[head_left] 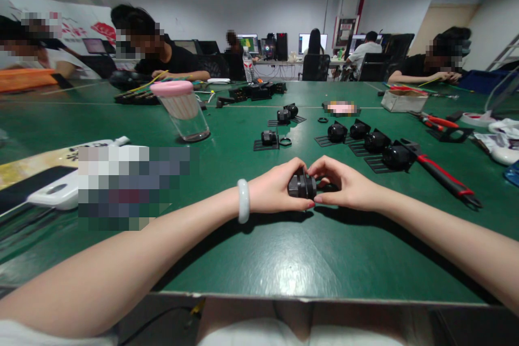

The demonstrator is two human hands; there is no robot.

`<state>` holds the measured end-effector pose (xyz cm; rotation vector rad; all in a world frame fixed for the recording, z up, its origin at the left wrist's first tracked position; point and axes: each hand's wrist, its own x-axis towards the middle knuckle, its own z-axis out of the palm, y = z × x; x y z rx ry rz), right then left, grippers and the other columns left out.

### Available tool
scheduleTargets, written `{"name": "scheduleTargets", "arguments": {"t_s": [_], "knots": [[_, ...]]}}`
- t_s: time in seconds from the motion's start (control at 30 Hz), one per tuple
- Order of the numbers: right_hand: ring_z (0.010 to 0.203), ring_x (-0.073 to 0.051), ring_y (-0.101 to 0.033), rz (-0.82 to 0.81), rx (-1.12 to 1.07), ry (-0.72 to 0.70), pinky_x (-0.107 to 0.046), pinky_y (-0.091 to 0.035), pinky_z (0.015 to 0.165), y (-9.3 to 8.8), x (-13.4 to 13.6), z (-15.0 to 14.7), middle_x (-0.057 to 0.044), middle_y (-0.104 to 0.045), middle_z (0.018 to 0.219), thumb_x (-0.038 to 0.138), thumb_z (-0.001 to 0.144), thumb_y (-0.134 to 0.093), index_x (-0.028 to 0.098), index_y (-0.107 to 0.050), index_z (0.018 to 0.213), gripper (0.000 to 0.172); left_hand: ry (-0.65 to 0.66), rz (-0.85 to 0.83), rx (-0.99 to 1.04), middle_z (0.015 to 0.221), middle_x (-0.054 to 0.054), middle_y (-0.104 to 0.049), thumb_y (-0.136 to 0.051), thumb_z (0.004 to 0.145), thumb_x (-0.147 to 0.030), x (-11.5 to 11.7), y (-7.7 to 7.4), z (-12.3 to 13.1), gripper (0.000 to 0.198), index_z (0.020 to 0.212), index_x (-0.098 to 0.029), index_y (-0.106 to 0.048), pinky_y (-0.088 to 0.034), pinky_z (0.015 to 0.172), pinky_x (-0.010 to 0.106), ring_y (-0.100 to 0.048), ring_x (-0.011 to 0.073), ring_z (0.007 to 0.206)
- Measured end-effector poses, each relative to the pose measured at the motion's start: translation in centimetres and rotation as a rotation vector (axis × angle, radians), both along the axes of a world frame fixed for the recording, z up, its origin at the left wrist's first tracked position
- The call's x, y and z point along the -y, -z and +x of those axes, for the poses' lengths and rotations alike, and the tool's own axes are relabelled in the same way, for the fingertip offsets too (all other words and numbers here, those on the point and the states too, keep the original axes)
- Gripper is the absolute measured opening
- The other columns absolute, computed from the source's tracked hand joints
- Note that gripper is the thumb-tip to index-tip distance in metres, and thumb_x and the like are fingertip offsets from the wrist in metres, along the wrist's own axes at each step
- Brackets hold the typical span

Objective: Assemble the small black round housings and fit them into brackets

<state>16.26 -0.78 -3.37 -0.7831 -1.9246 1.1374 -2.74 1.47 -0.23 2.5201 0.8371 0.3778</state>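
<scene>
Above the near middle of the green table, my left hand (275, 186) grips a black plastic cable gland (299, 187) between thumb and fingers. My right hand (348, 186) is closed at the gland's right end, its thumb and curled fingers touching the rim there. More black cable glands (376, 141) fitted to slotted plates lie in a row beyond my right hand. Another gland on a plate (267, 138) lies ahead of my left hand, beside a loose black ring nut (286, 141). An adjustable wrench (446, 175) with a red and black handle rests to the right.
A glass cup with a pink lid (173, 89) stands at left, near a white-handled item (60, 189). Red-handled pliers (436, 120) and a small white box (404, 101) lie at right. Black parts (259, 91) are heaped farther back. Several people sit around the room.
</scene>
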Motion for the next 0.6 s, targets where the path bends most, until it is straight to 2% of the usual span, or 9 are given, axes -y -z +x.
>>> {"name": "scheduleTargets", "arguments": {"t_s": [0.23, 0.6], "knots": [[0.082, -0.013, -0.048, -0.005, 0.017, 0.000, -0.026, -0.040, 0.073, -0.11, 0.19, -0.14, 0.000, -0.047, 0.090, 0.012, 0.063, -0.063, 0.020, -0.046, 0.094, 0.036, 0.010, 0.003, 0.021, 0.076, -0.001, -0.047, -0.062, 0.063, -0.040, 0.07, -0.01, -0.03, 0.042, 0.091, -0.017, -0.041, -0.035, 0.055, 0.021, -0.046, 0.0127, 0.066], [0.077, -0.013, -0.050, -0.116, 0.044, -0.008, -0.028, -0.041, 0.070, -0.12, 0.28, -0.13, 0.000, -0.049, 0.086, 0.026, 0.066, -0.065, 0.020, -0.046, 0.094, 0.035, 0.019, 0.039, 0.040, 0.075, 0.000, -0.050, -0.062, 0.061, -0.044, 0.04, 0.59, -0.26, 0.043, 0.088, -0.018, -0.041, -0.036, 0.054, 0.022, -0.048, 0.0140, 0.066]]}}
